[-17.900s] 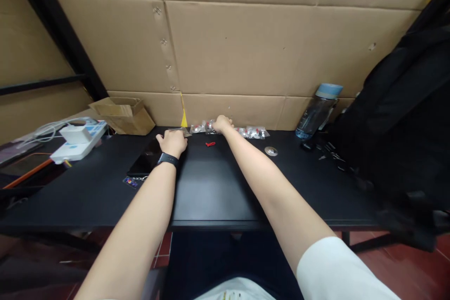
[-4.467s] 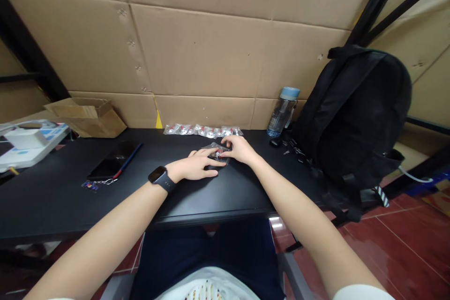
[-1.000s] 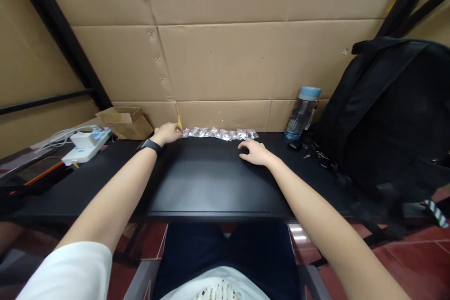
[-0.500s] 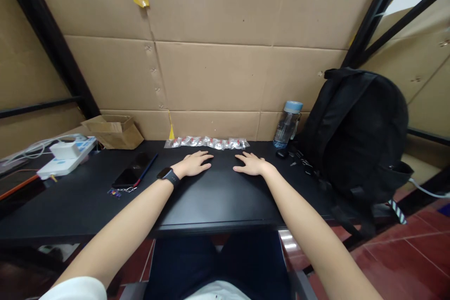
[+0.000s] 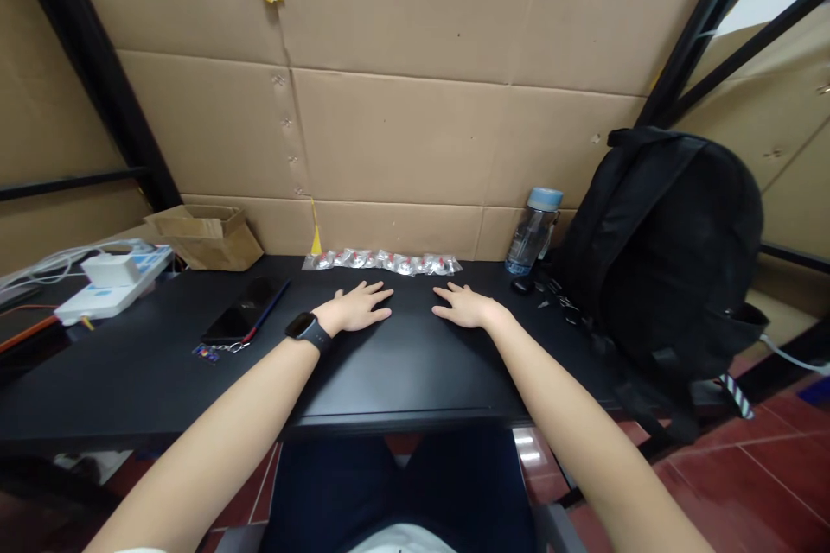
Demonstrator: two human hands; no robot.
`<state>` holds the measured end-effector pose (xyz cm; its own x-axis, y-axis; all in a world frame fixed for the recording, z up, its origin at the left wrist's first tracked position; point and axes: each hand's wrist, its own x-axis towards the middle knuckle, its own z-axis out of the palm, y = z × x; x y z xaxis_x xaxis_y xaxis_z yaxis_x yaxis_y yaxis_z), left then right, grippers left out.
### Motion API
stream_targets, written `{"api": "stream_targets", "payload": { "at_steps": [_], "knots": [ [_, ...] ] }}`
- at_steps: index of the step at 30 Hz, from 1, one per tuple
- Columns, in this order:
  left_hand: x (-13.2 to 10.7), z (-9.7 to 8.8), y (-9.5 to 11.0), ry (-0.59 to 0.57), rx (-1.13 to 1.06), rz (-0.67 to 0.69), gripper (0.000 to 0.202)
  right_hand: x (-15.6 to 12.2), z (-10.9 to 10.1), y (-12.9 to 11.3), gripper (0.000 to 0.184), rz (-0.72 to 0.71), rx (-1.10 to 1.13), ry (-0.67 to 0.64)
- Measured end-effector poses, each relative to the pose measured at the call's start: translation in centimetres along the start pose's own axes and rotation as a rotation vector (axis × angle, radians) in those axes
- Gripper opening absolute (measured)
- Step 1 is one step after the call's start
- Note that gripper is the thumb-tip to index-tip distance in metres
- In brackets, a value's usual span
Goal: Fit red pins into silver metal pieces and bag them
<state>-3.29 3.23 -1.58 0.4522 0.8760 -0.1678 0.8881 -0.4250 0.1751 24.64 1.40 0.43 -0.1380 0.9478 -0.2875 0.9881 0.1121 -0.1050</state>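
My left hand [image 5: 357, 308] lies palm down on the black desk [image 5: 408, 371], its fingers spread and nothing held. A dark watch [image 5: 307, 328] is on that wrist. Opposite it, my right hand [image 5: 464, 306] also rests flat with the fingers apart. Just beyond both hands runs a row of several small clear packets [image 5: 382, 262] with shiny and red contents, too small to name. The packets touch neither hand.
Left of my hands lie a phone [image 5: 239, 311] and a pen [image 5: 268, 311]. Farther left are a paper bag [image 5: 213, 240] and a white power strip [image 5: 113, 289]. On the right stand a water bottle [image 5: 532, 233], keys [image 5: 558, 298] and a black backpack [image 5: 674, 251]. Cardboard [image 5: 395, 138] walls the back.
The view has tilted and shifted slightly. Both hands stay flat in nearly the same place, and the things on the desk have not moved.
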Motion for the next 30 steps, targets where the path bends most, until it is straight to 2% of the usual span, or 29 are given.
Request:
{"api": "stream_targets", "payload": {
  "at_steps": [5, 13, 30],
  "knots": [
    [-0.1, 0.3, 0.6, -0.011, -0.012, -0.108, 0.072, -0.2, 0.5, -1.2, 0.086, -0.054, 0.032, -0.043],
    [-0.3, -0.1, 1.3, -0.007, -0.004, -0.124, 0.07, -0.1, 0.7, -1.6, 0.085, -0.073, 0.059, -0.029],
    [0.1, 0.3, 1.0, 0.0, -0.01, -0.116, 0.071, -0.4, 0.4, -1.7, 0.084, -0.08, 0.054, -0.037]
  ]
}}
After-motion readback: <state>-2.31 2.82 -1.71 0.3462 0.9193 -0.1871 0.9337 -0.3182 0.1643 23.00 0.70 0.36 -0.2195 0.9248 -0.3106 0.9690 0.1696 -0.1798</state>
